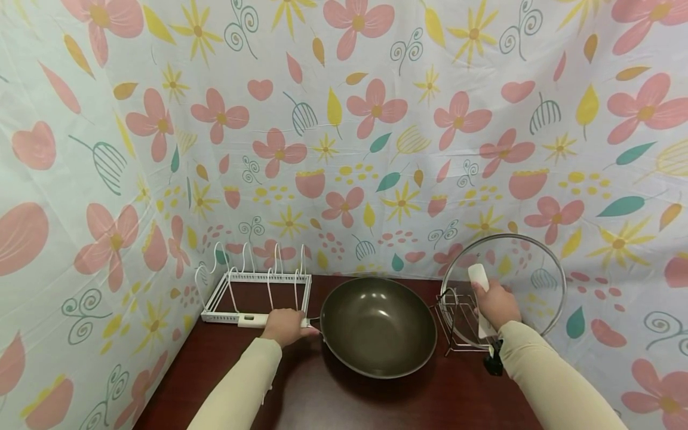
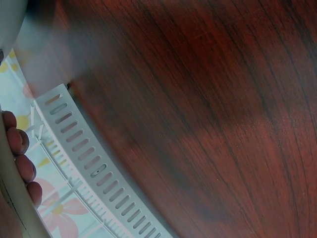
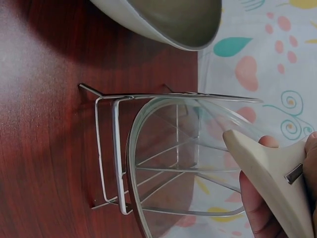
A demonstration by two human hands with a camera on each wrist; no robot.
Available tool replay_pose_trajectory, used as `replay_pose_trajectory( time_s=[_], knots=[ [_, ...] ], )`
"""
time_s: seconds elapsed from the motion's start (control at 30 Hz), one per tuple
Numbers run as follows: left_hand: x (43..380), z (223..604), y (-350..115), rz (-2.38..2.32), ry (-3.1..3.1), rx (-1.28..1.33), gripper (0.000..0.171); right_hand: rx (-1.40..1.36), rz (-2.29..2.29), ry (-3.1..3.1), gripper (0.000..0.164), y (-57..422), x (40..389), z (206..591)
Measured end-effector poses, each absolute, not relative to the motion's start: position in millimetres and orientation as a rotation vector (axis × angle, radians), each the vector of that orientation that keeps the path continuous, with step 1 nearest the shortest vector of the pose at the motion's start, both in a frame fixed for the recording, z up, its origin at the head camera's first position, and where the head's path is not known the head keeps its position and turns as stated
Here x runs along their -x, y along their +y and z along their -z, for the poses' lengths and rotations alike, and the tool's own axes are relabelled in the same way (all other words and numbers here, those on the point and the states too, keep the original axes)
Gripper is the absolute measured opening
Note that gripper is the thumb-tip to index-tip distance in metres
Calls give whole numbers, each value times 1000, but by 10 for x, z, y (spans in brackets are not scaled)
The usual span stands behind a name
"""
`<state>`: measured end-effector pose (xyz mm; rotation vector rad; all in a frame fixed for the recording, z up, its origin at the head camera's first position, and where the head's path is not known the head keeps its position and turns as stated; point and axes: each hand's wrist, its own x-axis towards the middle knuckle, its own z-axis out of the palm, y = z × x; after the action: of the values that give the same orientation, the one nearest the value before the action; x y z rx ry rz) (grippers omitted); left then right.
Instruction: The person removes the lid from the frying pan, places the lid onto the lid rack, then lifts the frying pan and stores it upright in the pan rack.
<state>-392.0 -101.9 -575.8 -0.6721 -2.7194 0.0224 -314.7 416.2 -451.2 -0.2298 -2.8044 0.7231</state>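
The cream handle (image 1: pixel 251 321) of a dark wok (image 1: pixel 378 328) is gripped by the left hand (image 1: pixel 285 326), and the wok is held open side up over the table (image 1: pixel 333 400) (whether its base touches cannot be told). By the right hand (image 1: pixel 497 303), the cream knob (image 1: pixel 477 276) of a glass lid (image 1: pixel 510 260) is grasped. The lid is seen upright, its lower edge set among the wires of a metal rack (image 3: pixel 117 153) beside the wok. A white rack (image 1: pixel 279 278) is partly crossed by the wok's handle; flower-printed cloth (image 1: pixel 376 149) is hung behind.
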Motion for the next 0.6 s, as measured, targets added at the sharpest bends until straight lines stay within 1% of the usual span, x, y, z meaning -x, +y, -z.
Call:
replay_pose_trajectory(
  time_s=[0.27, 0.6],
  knots=[
    [3916, 5765, -1024, -30, -2717, 667, 60, 227, -682, -2802, 58, 4173, 3184, 4555],
    [3920, 5765, -1024, -21, -2717, 670, 59, 227, -699, -2805, 53, 4158, 3181, 4556]
  ],
)
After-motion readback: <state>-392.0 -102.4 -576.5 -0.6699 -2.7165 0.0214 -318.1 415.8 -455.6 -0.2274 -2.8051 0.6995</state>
